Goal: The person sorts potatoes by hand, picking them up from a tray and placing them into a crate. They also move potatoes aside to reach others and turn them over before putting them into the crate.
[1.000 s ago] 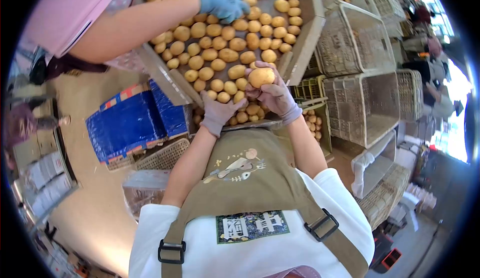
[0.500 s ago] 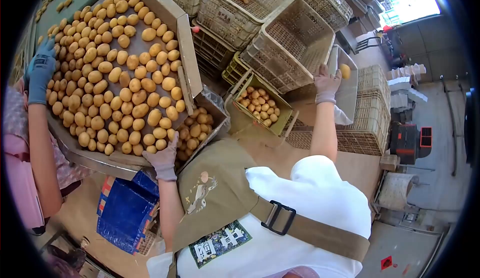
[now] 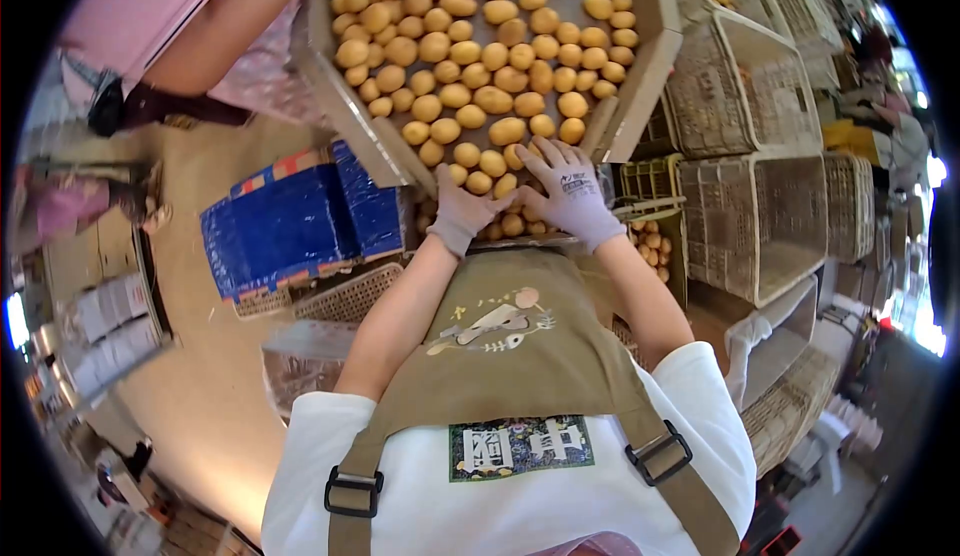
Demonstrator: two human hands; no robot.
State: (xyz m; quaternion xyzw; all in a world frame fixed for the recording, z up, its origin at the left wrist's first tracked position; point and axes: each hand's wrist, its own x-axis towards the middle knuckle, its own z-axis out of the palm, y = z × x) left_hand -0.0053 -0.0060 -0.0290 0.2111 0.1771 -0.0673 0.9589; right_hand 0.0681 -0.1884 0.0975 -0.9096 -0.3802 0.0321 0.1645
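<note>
A person in a brown apron (image 3: 500, 356) is standing right up against a wide tray (image 3: 632, 86), and both gloved hands are working at its near end. The left hand (image 3: 464, 212) is resting against the closest potatoes (image 3: 493, 101), thumb and fingers spreading apart around them. The right hand (image 3: 572, 194) is lying palm down across from it, its fingers fanning out over the potatoes by the tray's mouth; whether its hidden palm is touching any, I can't tell. The two thumbs are almost meeting. Most of the potatoes are lying loose across the tray, while a few more are showing just below, between the wrists. Over on the right, pale crates (image 3: 718, 221) are standing stacked, with a green crate (image 3: 679, 246) holding potatoes beside the right forearm. A blue box (image 3: 280, 226) is sitting on the left, and a co-worker's bare arm (image 3: 235, 26) is reaching in above it.
</note>
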